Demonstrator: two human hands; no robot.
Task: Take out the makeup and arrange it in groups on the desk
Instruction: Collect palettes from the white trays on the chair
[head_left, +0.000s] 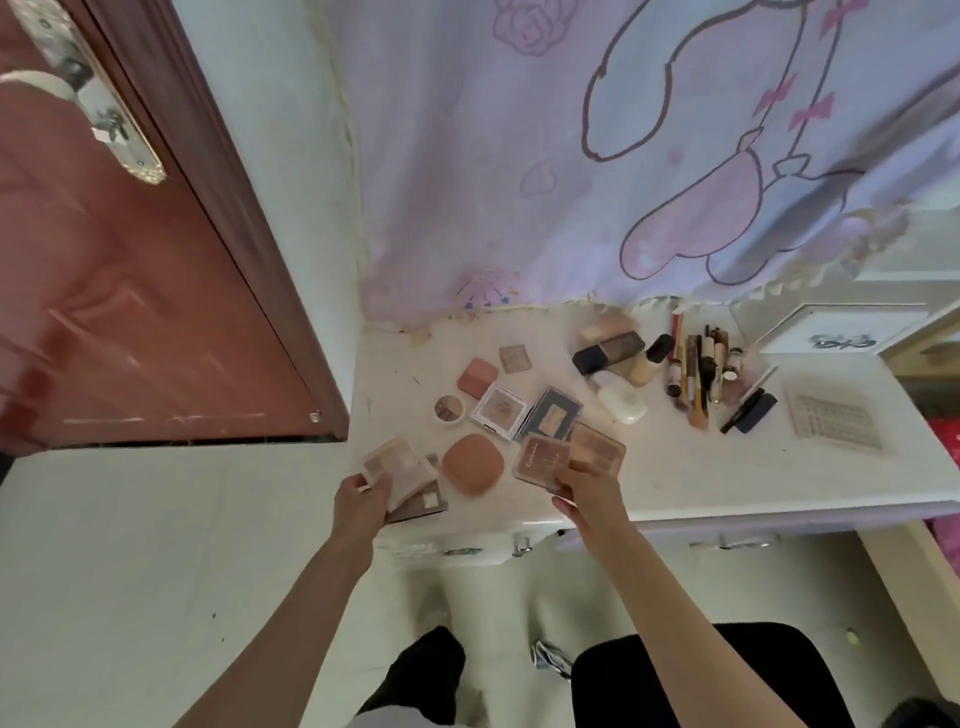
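Note:
Makeup lies spread over the white desk (701, 478). My left hand (363, 501) grips a pale eyeshadow palette (397, 470) above a darker palette (423, 501) at the desk's front left corner. My right hand (584, 491) holds a brown palette (543, 462) that overlaps a tan palette (597, 447). Between the hands sits a rounded terracotta compact (472, 465). Behind it are a pink blush block (477, 378), a small round pot (449, 409), a clear square compact (500, 408) and a dark-framed palette (553, 415). Foundation bottles (615, 351) and several brushes and pencils (698, 371) lie further right.
A purple cartoon-print cloth (571, 156) hangs behind the desk. A red-brown door (119, 270) stands to the left. A white soap-like case (622, 402), a black tube (750, 413), a clear lash tray (834, 421) and a white picture frame (841, 330) occupy the right side. Dark-trousered legs (426, 670) show below.

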